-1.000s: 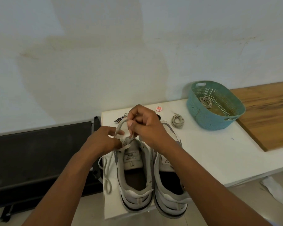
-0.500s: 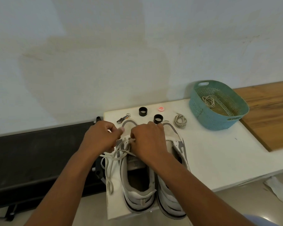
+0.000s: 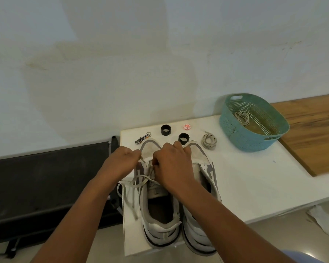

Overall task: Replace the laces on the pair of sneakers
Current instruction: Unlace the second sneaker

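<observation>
I see the 2 sneakers (image 3: 179, 202) side by side on the white surface (image 3: 245, 179) against a stained pale wall (image 3: 122, 63), my left grip (image 3: 122, 161) and right grip (image 3: 171, 164) each pinching the lace (image 3: 139, 184) near the left shoe's toe, a teal basket (image 3: 254, 141) to the right.

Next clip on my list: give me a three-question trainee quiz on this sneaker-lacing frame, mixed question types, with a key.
1. True or false: both hands work on the left sneaker.
2. Multiple choice: what lies inside the teal basket? A) a black ring B) a bundled lace C) a clip
3. Fill in: the coiled lace on the white table lies between the right sneaker and the ____.

Key:
1. True: left hand and right hand pinch its lace.
2. B, the bundled lace.
3. Basket.
</observation>
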Action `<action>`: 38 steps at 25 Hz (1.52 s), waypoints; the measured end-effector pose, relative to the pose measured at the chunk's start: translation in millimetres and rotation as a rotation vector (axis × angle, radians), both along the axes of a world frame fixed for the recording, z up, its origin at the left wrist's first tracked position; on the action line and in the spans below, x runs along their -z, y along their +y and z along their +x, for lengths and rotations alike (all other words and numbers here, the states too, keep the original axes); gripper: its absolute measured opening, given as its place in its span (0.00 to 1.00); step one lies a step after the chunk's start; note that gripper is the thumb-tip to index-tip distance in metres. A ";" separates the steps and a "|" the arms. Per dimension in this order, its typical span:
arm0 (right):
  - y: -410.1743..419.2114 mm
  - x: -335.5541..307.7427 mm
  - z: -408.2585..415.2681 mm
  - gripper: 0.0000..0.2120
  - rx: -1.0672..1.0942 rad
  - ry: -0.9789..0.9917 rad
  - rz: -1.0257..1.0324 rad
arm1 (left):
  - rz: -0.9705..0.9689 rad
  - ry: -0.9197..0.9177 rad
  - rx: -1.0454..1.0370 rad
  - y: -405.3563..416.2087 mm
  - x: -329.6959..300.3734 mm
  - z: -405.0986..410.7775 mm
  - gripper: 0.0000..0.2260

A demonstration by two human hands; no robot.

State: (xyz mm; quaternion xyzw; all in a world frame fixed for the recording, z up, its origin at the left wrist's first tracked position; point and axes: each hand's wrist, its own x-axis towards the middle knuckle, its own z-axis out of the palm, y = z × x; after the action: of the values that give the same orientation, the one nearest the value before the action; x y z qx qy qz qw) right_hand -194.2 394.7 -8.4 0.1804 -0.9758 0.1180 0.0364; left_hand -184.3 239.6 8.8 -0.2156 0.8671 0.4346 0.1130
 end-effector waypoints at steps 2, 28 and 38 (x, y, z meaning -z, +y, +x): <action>-1.0 1.2 1.8 0.07 -0.007 0.028 0.008 | -0.034 -0.006 -0.060 -1.7 0.4 1.2 0.17; 14.9 -19.1 -10.8 0.13 0.104 -0.128 -0.146 | -0.132 0.041 0.325 -4.3 13.8 -2.9 0.17; 8.1 -21.4 -6.1 0.07 0.261 0.134 -0.195 | -0.112 0.009 0.291 -7.7 16.7 -3.4 0.20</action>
State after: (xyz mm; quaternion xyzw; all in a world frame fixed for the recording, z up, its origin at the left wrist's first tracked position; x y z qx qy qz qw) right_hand -200.3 402.8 13.0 0.0553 -0.9702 0.1943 0.1336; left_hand -187.7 231.9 -7.9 -0.0918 0.9125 0.3656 0.1585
